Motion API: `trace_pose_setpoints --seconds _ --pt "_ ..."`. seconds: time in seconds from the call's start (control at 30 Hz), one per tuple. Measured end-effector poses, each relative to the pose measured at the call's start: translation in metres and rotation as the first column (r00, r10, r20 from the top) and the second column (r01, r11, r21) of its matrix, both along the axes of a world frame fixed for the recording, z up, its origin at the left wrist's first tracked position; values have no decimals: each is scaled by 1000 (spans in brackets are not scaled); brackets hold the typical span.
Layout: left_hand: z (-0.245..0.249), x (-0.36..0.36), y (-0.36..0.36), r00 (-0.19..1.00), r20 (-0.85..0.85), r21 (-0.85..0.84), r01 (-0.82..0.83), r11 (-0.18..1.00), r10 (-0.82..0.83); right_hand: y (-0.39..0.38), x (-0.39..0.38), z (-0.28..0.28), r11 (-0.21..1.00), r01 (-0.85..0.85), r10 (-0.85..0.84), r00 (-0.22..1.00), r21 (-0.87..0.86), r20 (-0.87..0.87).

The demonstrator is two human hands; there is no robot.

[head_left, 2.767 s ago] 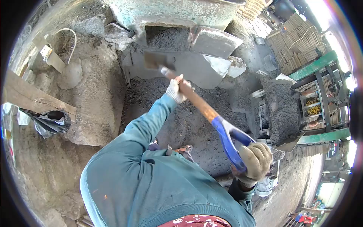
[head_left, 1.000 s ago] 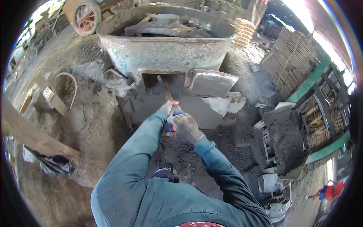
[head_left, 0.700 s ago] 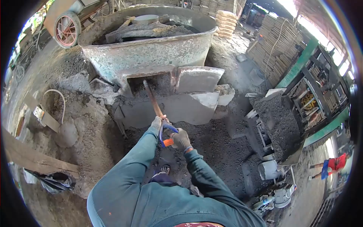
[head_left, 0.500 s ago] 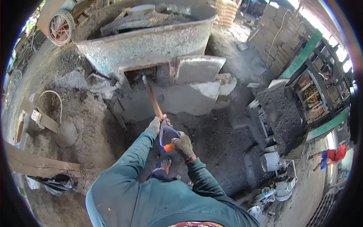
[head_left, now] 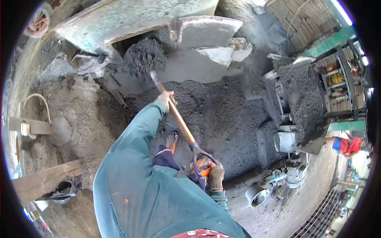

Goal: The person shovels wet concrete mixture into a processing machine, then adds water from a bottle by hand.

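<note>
A shovel (head_left: 181, 123) slants across the middle of the head view, its wooden shaft running up and left from a D-shaped handle. My left hand (head_left: 165, 100), gloved, is wrapped round the shaft near the blade end. At the other end my right hand (head_left: 216, 177), also gloved, is closed on the blue and orange handle, low and close to my body. A heap of dark, lumpy wet material (head_left: 145, 56) lies on the blade and hides it. The loaded blade is in front of the opening in the green-white metal tub (head_left: 131, 25).
A flap plate (head_left: 208, 33) stands beside the opening. Dark loose material (head_left: 222, 107) covers the ground. On the right are a material-covered chute (head_left: 301, 95), a motor (head_left: 294, 176) and a bucket (head_left: 257, 196). A wooden beam (head_left: 47, 180) juts in at left. A person in red (head_left: 351, 146) is far right.
The shovel has come back out of the tub's opening, its blade now carrying dark material. My right hand has drawn the handle down and right toward my body; the view has tilted downward.
</note>
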State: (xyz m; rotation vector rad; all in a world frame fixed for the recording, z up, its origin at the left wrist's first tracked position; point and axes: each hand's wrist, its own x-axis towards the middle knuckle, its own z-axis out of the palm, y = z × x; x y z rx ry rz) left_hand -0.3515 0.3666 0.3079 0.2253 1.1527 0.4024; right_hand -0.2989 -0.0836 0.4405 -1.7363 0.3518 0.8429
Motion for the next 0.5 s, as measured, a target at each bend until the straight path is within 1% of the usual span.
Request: trace_pose_setpoints --seconds 0.03,0.07,0.1,0.13,0.2,0.23,0.27,0.3,0.33,0.37,0.4,0.43,0.47,0.5 --pt "-5 4 -28 998 -42 43 -43 998 45 -23 4 -26 980 192 -181 968 49 -176" --pt "-3 7 -53 993 -114 -10 -25 1000 23 -44 4 -38 922 384 -342 871 55 -354" --pt "-22 6 -76 997 -76 -58 -3 998 -1 -53 0 -18 910 413 -406 875 -28 -264" --pt "-41 0 -99 999 -42 -106 17 994 -21 -79 -7 -23 885 466 -451 857 -1 -249" --pt "-31 0 -154 989 -126 -206 46 977 -73 -131 -18 -26 880 473 -465 848 -34 -253" --pt "-36 1 -186 985 -166 -131 32 991 -53 -160 -25 -26 840 540 -494 803 56 -333" --pt "-65 -3 -210 982 -162 -115 83 990 -101 -188 -33 -30 929 355 -363 929 -105 -76" --pt "-91 -12 -234 995 -32 -221 88 971 -97 -224 -40 -31 926 337 -345 938 -169 -20" --pt "-99 -11 -277 955 12 -193 292 937 -295 -258 -48 -35 890 421 -433 901 -178 -32" --pt "-74 7 -306 965 -152 -230 175 957 -213 -289 -62 -36 840 517 -535 840 -166 -88" --pt "-60 18 -326 939 -168 -270 248 930 -299 -315 -76 -38 783 601 -620 775 -162 -126" --pt "-69 19 -345 919 -144 -273 319 908 -367 -339 -93 -39 725 668 -688 709 -165 -153" --pt "-54 30 -365 916 -164 -276 315 908 -367 -357 -110 -41 675 718 -738 652 -172 -177" --pt "-46 44 -381 886 -195 -236 373 897 -420 -371 -127 -44 626 757 -778 593 -188 -206"
